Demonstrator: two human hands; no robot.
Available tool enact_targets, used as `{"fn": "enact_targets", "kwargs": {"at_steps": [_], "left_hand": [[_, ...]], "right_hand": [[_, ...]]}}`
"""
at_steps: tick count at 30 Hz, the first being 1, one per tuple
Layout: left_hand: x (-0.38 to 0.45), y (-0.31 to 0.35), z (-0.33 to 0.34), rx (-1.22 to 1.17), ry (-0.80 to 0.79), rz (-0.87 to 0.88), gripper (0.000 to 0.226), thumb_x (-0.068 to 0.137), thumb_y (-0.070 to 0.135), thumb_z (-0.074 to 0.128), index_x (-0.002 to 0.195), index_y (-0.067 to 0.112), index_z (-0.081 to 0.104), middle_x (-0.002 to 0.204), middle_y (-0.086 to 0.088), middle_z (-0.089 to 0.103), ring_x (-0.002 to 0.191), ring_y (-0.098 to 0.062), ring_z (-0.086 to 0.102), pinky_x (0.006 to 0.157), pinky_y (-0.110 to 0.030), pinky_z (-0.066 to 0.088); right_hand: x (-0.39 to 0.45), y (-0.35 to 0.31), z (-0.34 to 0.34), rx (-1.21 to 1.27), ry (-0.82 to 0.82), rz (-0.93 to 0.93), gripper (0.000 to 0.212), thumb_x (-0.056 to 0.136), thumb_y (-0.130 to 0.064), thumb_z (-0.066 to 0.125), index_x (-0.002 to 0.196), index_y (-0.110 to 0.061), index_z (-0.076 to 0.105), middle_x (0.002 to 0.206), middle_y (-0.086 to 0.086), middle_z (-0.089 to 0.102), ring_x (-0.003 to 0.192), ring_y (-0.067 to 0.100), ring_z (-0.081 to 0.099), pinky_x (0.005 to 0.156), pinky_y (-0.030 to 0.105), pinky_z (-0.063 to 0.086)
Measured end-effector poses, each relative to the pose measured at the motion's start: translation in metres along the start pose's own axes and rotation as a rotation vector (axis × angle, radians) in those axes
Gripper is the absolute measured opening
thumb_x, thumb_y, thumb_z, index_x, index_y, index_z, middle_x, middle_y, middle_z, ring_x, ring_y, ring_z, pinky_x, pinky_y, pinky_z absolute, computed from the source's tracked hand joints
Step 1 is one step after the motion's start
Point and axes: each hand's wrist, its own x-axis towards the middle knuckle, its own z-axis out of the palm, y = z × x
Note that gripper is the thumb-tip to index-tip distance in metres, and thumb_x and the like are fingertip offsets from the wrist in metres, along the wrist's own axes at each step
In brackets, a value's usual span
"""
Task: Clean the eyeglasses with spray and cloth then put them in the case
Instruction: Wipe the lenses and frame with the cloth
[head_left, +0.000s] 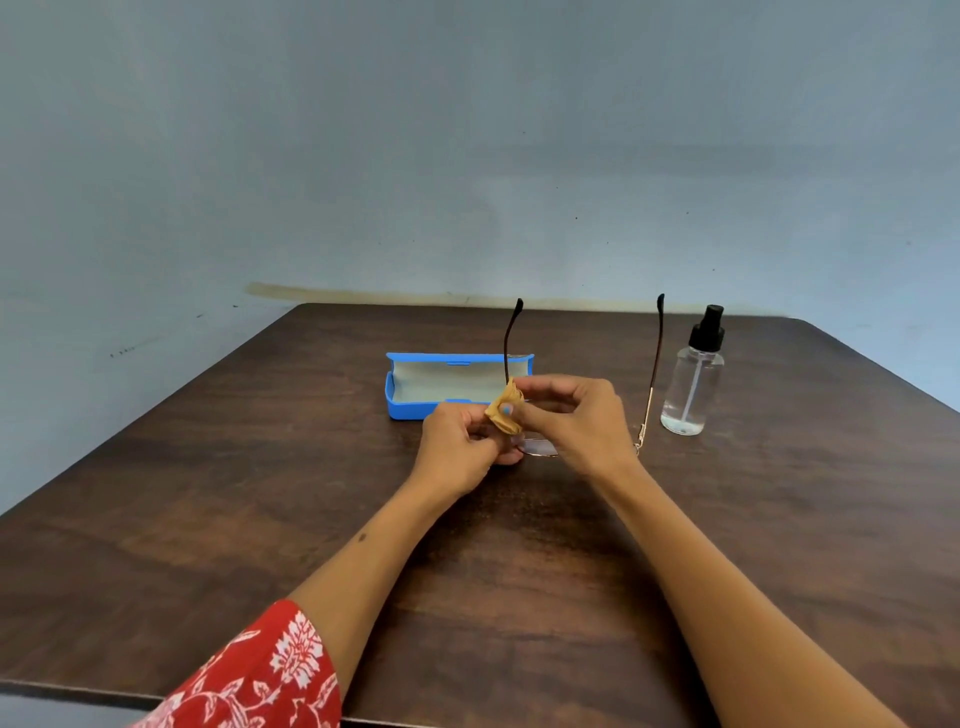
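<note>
Head view: on the desk (260, 467) the open blue case (415, 387) lies left; the left hand (457, 447) grips the eyeglasses (655, 364), arms upright; the right hand (576, 421) pinches the tan cloth (505, 413) against a lens; the spray bottle (691, 384) stands right.

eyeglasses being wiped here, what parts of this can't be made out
Head view only:
- Eyeglasses lenses: mostly hidden behind both hands; cleanliness unreadable.
- Cloth: bunched between left hand and right hand; full shape hidden.
- Blue case: right end covered by the cloth and right hand.
- Spray bottle: liquid level too faint.
</note>
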Motion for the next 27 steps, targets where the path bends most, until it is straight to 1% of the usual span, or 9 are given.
{"fn": "enact_targets", "kwargs": {"at_steps": [4,7,9,13,15,21,23,25,27], "left_hand": [[-0.001,0.0,0.001,-0.015,0.002,0.031,0.024,0.08,-0.009,0.062,0.08,0.013,0.071,0.08,-0.01,0.072,0.078,-0.02,0.071,0.067,-0.022,0.056],[-0.001,0.001,0.0,-0.025,-0.007,0.032,0.026,0.08,-0.01,0.061,0.086,0.012,0.071,0.084,-0.013,0.072,0.08,-0.02,0.071,0.067,-0.022,0.056],[-0.002,0.0,0.0,-0.028,-0.012,0.024,0.027,0.081,-0.01,0.061,0.086,0.014,0.072,0.083,-0.011,0.073,0.08,-0.02,0.071,0.067,-0.022,0.056],[0.0,-0.001,-0.001,-0.015,-0.013,0.024,0.028,0.081,-0.009,0.061,0.083,0.016,0.072,0.082,-0.007,0.073,0.08,-0.02,0.071,0.07,-0.025,0.057],[0.0,-0.001,0.0,-0.027,-0.015,0.021,0.029,0.081,-0.009,0.061,0.079,0.018,0.072,0.079,-0.004,0.073,0.08,-0.019,0.071,0.07,-0.026,0.058],[-0.001,0.0,0.001,-0.015,-0.019,0.014,0.029,0.081,-0.011,0.06,0.082,0.015,0.071,0.081,-0.007,0.073,0.078,-0.018,0.071,0.068,-0.024,0.057],[0.0,-0.001,0.001,-0.017,-0.01,0.006,0.022,0.08,-0.009,0.063,0.081,0.013,0.071,0.079,-0.011,0.072,0.074,-0.019,0.071,0.066,-0.022,0.056],[0.001,-0.002,0.002,-0.001,-0.003,0.003,0.019,0.078,-0.004,0.067,0.079,0.014,0.07,0.077,-0.011,0.072,0.073,-0.021,0.071,0.067,-0.023,0.057],[0.002,-0.003,0.002,0.004,0.0,0.002,0.019,0.078,-0.003,0.067,0.078,0.015,0.07,0.076,-0.009,0.072,0.074,-0.022,0.071,0.068,-0.025,0.057]], "right_hand": [[-0.001,0.005,0.008,-0.109,0.115,-0.026,0.022,0.075,-0.016,0.078,0.097,-0.02,0.074,0.086,-0.002,0.073,0.076,0.002,0.069,0.073,0.018,0.055],[0.0,0.004,0.014,-0.049,0.162,-0.031,0.029,0.077,-0.009,0.075,0.105,-0.015,0.071,0.085,-0.001,0.072,0.073,-0.003,0.067,0.064,0.01,0.052],[-0.001,0.004,0.014,-0.032,0.157,-0.043,0.026,0.079,-0.008,0.073,0.105,-0.014,0.071,0.085,-0.001,0.072,0.073,-0.004,0.066,0.06,0.008,0.05],[-0.003,0.004,0.012,-0.092,0.098,-0.059,0.027,0.08,-0.013,0.073,0.106,-0.015,0.071,0.088,-0.006,0.071,0.083,0.0,0.067,0.073,0.013,0.052],[-0.004,0.003,0.011,-0.103,0.067,-0.059,0.032,0.076,-0.013,0.077,0.107,-0.015,0.071,0.088,-0.005,0.072,0.082,0.0,0.066,0.072,0.011,0.052],[-0.004,-0.004,0.015,-0.114,0.133,-0.065,0.027,0.073,-0.01,0.078,0.098,-0.015,0.074,0.081,-0.005,0.073,0.076,0.002,0.067,0.074,0.015,0.053],[-0.001,-0.011,0.017,-0.037,0.209,-0.073,0.02,0.073,-0.01,0.077,0.087,-0.024,0.074,0.075,-0.008,0.072,0.073,0.004,0.068,0.073,0.021,0.055],[0.004,-0.019,0.019,0.029,0.271,-0.105,0.025,0.073,-0.01,0.076,0.08,-0.034,0.071,0.073,-0.012,0.072,0.072,0.006,0.068,0.072,0.024,0.056],[0.005,-0.02,0.02,0.034,0.273,-0.122,0.023,0.073,-0.011,0.076,0.081,-0.032,0.071,0.074,-0.011,0.072,0.072,0.006,0.069,0.072,0.024,0.056]]}}
